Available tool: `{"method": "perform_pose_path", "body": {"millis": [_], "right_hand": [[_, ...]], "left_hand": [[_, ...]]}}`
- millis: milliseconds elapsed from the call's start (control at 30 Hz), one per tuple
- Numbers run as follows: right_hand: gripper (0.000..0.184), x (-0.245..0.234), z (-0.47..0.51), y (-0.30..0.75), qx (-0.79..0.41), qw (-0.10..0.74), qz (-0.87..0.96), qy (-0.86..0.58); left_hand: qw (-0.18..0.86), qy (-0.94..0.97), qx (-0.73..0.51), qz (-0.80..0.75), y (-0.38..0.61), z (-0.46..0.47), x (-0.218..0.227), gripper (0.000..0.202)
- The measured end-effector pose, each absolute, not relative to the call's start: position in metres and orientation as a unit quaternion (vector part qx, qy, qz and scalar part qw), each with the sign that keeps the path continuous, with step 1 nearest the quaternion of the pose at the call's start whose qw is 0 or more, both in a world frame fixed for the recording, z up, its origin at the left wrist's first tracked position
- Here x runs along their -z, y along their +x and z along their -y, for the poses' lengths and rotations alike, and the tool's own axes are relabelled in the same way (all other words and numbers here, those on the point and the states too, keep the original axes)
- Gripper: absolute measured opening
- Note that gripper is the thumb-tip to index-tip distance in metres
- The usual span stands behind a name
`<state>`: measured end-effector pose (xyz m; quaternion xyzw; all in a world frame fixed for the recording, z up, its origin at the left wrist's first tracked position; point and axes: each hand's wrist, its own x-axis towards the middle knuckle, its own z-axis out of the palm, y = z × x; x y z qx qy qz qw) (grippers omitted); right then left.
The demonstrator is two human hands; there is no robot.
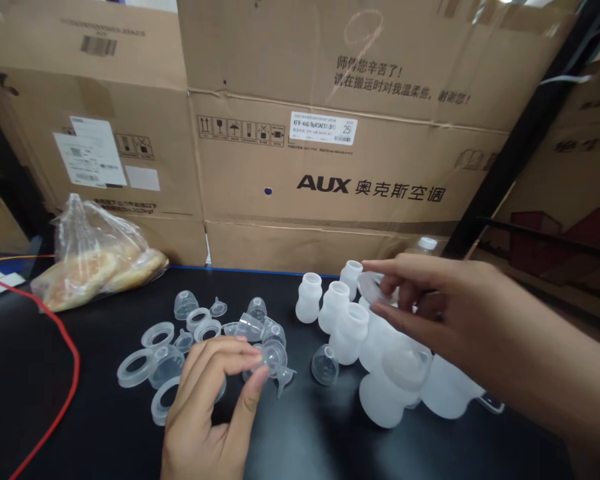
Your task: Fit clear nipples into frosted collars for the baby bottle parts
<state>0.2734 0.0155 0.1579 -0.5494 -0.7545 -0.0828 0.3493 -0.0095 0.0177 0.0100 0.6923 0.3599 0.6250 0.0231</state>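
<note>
My left hand (213,400) pinches a clear bottle nipple (273,357) between thumb and fingertips, low over the black table. Beside and beneath it lie more clear nipples (285,379), domed caps (185,305) and translucent collar rings (134,368). On the right, my right hand (425,293) grips a round translucent collar ring (373,288) by its edge, above a group of white baby bottles (349,333). Several bottles stand upright with open necks; others are partly hidden by my right hand and forearm. One domed cap (325,365) lies apart, between the loose parts and the bottles.
Large cardboard boxes (260,160) form a wall behind the black table (290,440). A clear plastic bag of bread (95,267) sits at the back left. A red cable (70,347) curves along the left side. A black metal post (510,153) leans at the right.
</note>
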Motion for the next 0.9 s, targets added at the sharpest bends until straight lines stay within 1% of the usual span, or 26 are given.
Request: {"method": "perform_pose_path", "body": {"millis": [67, 100, 200, 333, 433, 533, 600, 700, 900], "right_hand": [[0.037, -0.159, -0.035, 0.277, 0.05, 0.278, 0.777, -0.562], [0.038, -0.158, -0.041, 0.278, 0.037, 0.254, 0.784, -0.565], [0.032, -0.152, -0.049, 0.281, 0.013, 0.222, 0.792, -0.568], [0.034, -0.141, -0.049, 0.284, -0.016, 0.196, 0.807, -0.556], [0.034, -0.134, -0.054, 0.288, -0.035, 0.17, 0.812, -0.558], [0.033, -0.132, -0.061, 0.291, -0.058, 0.136, 0.814, -0.561], [0.033, -0.132, -0.063, 0.292, -0.074, 0.117, 0.812, -0.567], [0.034, -0.133, -0.063, 0.292, -0.092, 0.108, 0.805, -0.576], [0.031, -0.135, -0.066, 0.297, -0.103, 0.136, 0.798, -0.578]], "left_hand": [[0.013, 0.702, -0.618, -0.354, -0.01, -0.018, -0.011, 0.029], [0.005, 0.716, -0.607, -0.345, -0.011, -0.018, -0.012, 0.029], [0.002, 0.792, -0.538, -0.29, -0.01, -0.018, -0.016, 0.029], [0.049, 0.865, -0.444, -0.228, -0.005, -0.021, -0.018, 0.028], [0.059, 0.877, -0.43, -0.208, -0.001, -0.024, -0.017, 0.027], [0.076, 0.873, -0.436, -0.204, 0.002, -0.025, -0.015, 0.017], [0.082, 0.872, -0.438, -0.202, 0.003, -0.025, -0.013, 0.014], [0.083, 0.875, -0.427, -0.212, 0.002, -0.025, -0.011, 0.015], [0.091, 0.885, -0.396, -0.228, -0.001, -0.025, -0.008, 0.021]]}}
